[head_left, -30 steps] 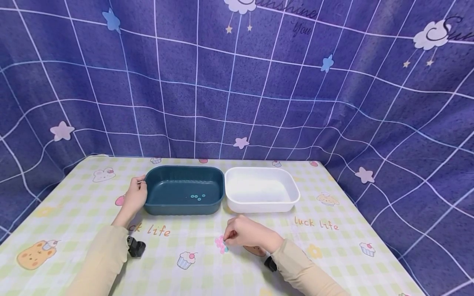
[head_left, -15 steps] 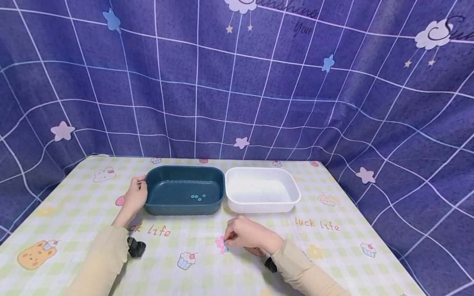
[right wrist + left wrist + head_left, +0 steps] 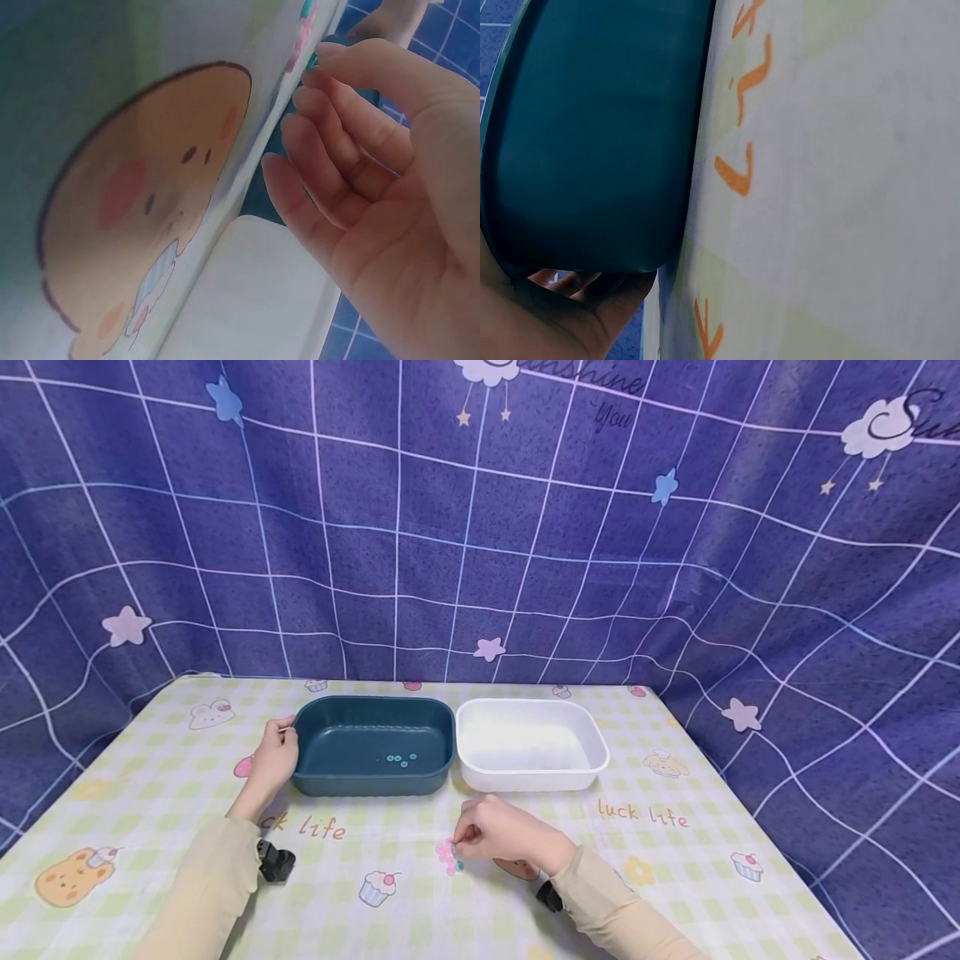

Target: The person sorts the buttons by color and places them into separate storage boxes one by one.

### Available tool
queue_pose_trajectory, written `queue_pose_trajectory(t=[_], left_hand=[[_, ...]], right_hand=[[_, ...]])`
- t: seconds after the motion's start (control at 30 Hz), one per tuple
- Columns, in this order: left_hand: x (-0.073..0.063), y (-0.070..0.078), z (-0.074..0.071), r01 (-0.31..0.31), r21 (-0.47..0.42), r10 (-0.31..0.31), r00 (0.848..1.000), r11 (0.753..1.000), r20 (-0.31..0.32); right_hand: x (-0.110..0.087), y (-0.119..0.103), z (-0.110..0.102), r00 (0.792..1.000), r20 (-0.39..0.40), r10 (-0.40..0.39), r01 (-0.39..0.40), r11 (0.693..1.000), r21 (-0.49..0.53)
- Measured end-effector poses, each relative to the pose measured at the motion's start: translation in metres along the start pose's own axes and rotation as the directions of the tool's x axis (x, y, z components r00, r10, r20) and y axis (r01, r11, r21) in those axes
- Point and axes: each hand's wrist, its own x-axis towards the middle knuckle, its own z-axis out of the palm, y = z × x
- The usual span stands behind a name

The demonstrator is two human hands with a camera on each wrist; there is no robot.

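Note:
My left hand (image 3: 275,755) grips the left end of a dark teal basin (image 3: 371,787). In the left wrist view its thumb side lies along the wall of the basin (image 3: 600,150), with fingers bent at the end. Several small teal discs (image 3: 397,758) lie on the basin's floor. Bent over a small cluster of pink pieces (image 3: 446,857) is my right hand (image 3: 495,831), its thumb and index tips close together at the cluster. A small teal piece (image 3: 460,866) lies beside the pink ones. I cannot tell whether a piece is between those fingertips.
A white basin (image 3: 532,779) stands right beside the teal one, toward the back of the table. The table wears a checked cloth (image 3: 315,893) with printed cupcakes, animals and letters. Behind it hangs a blue curtain (image 3: 360,560) with a grid pattern.
Both hands stay in almost the same place, the left at the basin and the right at the pink cluster. The right fingertips shift only slightly.

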Motion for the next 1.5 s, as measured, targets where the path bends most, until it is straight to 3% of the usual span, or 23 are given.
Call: queue_pose_trajectory(t=[0.2, 0.63, 1.5], left_hand=[[0.000, 0.000, 0.000, 0.007, -0.002, -0.007, 1.000, 1.000, 0.000], [0.000, 0.001, -0.001, 0.002, -0.008, -0.003, 1.000, 1.000, -0.009], [-0.001, 0.001, 0.000, 0.014, -0.005, -0.014, 1.000, 1.000, 0.003]], right_hand=[[-0.002, 0.000, -0.003, 0.999, -0.019, 0.034, -0.033, 0.998, 0.057], [-0.002, 0.000, -0.008, 0.997, -0.068, 0.028, -0.020, 0.993, 0.114], [0.008, -0.009, -0.025, 0.982, -0.186, -0.039, 0.047, 0.998, 0.041]])
